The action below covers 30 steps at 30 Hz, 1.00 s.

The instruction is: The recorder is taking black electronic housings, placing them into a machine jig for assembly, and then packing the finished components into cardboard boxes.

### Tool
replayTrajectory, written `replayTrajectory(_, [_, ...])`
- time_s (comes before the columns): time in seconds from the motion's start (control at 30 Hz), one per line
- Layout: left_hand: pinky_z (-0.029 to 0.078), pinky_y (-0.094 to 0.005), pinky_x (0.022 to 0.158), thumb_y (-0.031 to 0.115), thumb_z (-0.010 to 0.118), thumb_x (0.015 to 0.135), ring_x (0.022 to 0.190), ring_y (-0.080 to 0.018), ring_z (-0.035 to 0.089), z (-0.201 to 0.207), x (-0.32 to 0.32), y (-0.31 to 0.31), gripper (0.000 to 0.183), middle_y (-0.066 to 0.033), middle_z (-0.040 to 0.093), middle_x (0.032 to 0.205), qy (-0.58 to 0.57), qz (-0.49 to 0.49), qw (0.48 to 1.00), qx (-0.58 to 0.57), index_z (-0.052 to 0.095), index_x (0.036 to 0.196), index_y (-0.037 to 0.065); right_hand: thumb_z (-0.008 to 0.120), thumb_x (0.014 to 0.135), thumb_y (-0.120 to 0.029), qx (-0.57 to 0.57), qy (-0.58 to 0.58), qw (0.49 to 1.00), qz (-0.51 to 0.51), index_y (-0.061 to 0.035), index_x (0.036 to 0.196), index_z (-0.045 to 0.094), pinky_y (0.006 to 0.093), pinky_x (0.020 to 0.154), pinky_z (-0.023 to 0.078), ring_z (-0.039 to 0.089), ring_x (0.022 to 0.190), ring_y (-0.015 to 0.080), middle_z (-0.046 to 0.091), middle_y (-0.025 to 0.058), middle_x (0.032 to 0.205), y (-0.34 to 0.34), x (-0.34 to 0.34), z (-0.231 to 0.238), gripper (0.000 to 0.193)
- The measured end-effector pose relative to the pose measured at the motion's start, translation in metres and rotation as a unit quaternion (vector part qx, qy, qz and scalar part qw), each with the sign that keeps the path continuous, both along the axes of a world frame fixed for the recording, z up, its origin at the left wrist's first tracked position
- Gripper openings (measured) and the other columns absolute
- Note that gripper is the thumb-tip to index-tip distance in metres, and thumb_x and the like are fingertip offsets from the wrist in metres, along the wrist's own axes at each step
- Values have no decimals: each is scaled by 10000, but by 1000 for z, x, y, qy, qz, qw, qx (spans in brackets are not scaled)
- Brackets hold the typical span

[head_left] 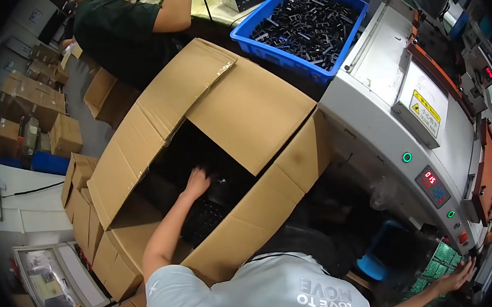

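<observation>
A large open cardboard box (246,223) stands in front of me, its top flaps spread. Down in its dark inside, my left hand (197,183) has its fingers curled above a mass of small black parts (208,218). Whatever those fingers hold, if anything, is too dark to make out. Far out at the lower right, my right hand (458,275) is open, palm up with fingers stretched. It is beside a stack of green circuit boards (443,262), below the machine's front panel, and nothing shows in it.
A blue tray (284,53) heaped with small black parts sits beyond the box. The white machine (382,106), with lit buttons and a red display, lines the right. A co-worker in a dark shirt (115,30) is at the back left. More cartons (33,96) stand at left.
</observation>
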<state>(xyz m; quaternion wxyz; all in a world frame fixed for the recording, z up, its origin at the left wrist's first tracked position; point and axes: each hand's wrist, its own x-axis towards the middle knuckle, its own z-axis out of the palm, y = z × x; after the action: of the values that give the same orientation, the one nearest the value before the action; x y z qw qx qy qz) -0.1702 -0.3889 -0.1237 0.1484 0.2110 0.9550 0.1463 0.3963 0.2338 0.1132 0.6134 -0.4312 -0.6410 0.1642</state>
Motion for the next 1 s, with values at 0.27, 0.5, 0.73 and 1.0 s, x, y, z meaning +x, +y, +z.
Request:
replayTrajectory(0.27, [416,-441,932,154,513,865,1101,-336,523,-26,-73,47,359,-194,562,1152,248,55,946,-199,554,1193,12,481,957,-61,77,-125,989,25,48,1186,583,253,731,435,500,759,121,614,91,1015,-106,-125,77,274])
replayTrajectory(0.5, [388,-403,1023,150,439,930,1169,-320,520,-79,-109,-12,382,-211,520,1286,204,20,965,-165,511,1273,-2,485,892,27,10,-98,966,238,8,1053,624,234,594,490,586,687,126,625,104,919,-170,-202,60,214])
replayTrajectory(0.73, [389,-440,1021,69,568,867,1220,-422,457,45,-60,17,399,-345,468,1272,186,12,982,-26,501,1220,-106,599,785,61,-39,-204,880,427,-25,1000,679,285,603,505,650,658,200,679,100,791,-194,-259,49,245])
replayTrajectory(1.0, [482,-376,645,69,638,849,696,-334,582,389,98,133,225,-173,619,811,404,-86,910,33,654,1061,-4,607,870,-60,-136,-175,827,517,-63,1067,653,291,685,531,667,786,218,671,82,886,-203,-290,2,203])
